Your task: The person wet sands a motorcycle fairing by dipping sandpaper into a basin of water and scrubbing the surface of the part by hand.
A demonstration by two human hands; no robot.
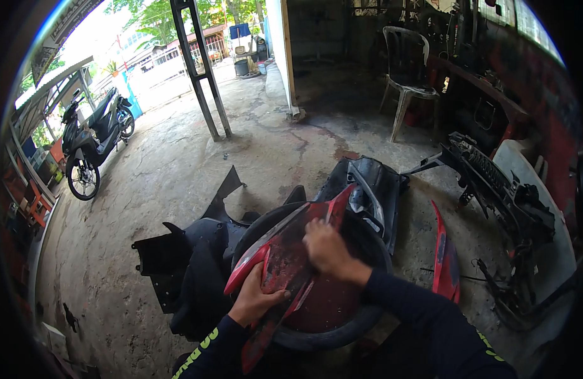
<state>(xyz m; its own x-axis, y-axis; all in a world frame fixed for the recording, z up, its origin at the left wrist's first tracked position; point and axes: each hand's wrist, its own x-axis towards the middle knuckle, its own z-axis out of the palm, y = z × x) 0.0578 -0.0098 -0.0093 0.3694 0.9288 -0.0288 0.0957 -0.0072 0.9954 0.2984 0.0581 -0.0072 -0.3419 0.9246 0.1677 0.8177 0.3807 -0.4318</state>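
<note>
A red motorcycle body panel (285,258) with a dirty, dark-stained face lies tilted across a round black tub (329,341). Reddish-brown shows inside the tub below it. My left hand (256,299) grips the panel's lower left edge, thumb over the near side. Against the panel's upper right face, my right hand (329,249) is closed and slightly blurred; whatever its fingers hold is hidden. Black plastic body parts (209,249) lie left of the tub, and another dark body part (373,183) sits just behind it.
A second red panel (444,262) lies on the concrete at right, near a dark motorcycle frame (493,189). A plastic chair (408,79) stands at the back right. A metal post (200,69) rises behind; a parked scooter (95,142) stands far left.
</note>
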